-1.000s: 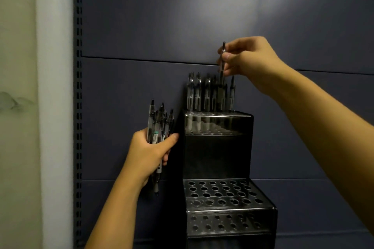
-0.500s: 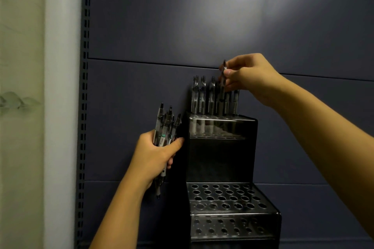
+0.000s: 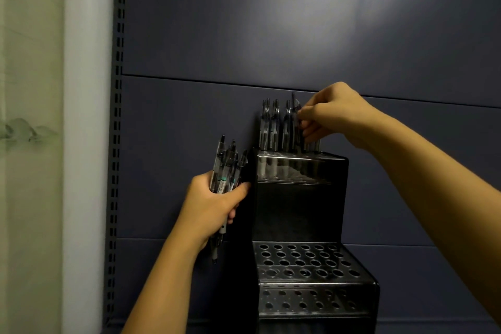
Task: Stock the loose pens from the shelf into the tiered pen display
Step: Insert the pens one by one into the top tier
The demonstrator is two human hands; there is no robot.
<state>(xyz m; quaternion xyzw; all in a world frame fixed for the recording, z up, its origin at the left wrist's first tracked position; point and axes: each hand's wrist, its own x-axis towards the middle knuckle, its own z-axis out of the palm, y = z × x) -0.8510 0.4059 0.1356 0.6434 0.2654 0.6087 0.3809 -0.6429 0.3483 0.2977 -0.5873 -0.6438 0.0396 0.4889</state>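
Reaching in from the lower left, forearm angled up toward the dark panel (image 3: 244,35), left hand (image 3: 214,204) wrapped around a bundle of loose pens (image 3: 226,171), fingers curled tight and thumb pressed across the front of the barrels, clicker ends fanned out above the fist, tips poking out below the palm. Held just beside the left wall of the tiered pen display (image 3: 301,198), thumb tip touching or nearly touching that wall; could not tell which. Stretched in from the right edge, long forearm sloping up and leftward, right hand (image 3: 330,114) bent at the wrist above the top tier, knuckles up. Pinched one pen (image 3: 295,116) between thumb and fingertips, remaining fingers curled under beside the neighbouring barrels. Stood close to upright among the row of pens (image 3: 273,127) already seated in the back of the top tier; lower end hidden behind the fingers and the other barrels, so seated or not could not be told. Showed rows of round holes across the lower tiers (image 3: 303,263). Ran up the left side of the panel as a slotted upright (image 3: 118,116), beside a pale wall (image 3: 32,143).
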